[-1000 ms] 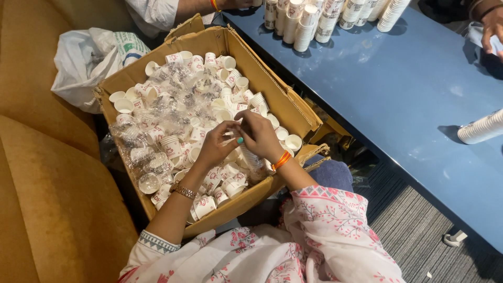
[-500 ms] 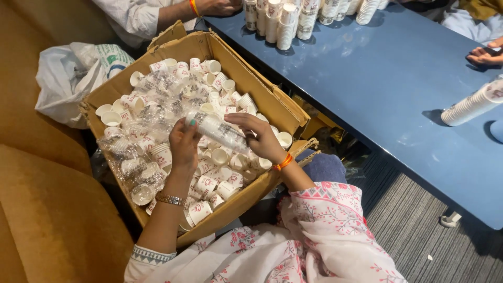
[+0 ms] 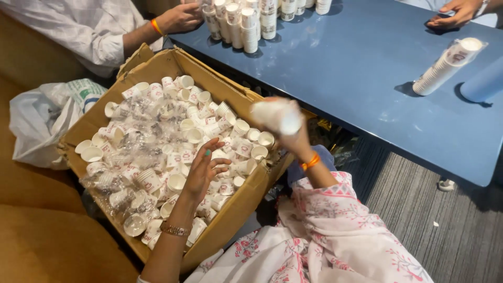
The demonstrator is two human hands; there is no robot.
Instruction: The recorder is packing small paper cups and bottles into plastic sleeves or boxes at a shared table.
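— Which step is in hand?

— A blurred white sleeve of stacked paper cups (image 3: 276,115) is gripped by the right hand (image 3: 293,140), lifted at frame centre above the brown cardboard box (image 3: 157,65). The left hand (image 3: 205,169) is spread open over the loose cups.

— And next?

— Probably, room must be found for it on the blue table (image 3: 367,78), upper right; grey carpet (image 3: 450,230) is seen lower right.

You're looking at a brown cardboard box (image 3: 246,202) sitting open beside the blue desk (image 3: 367,78), clear plastic sleeves (image 3: 112,181) lying inside, and a white plastic bag (image 3: 39,118) slumping at its left.
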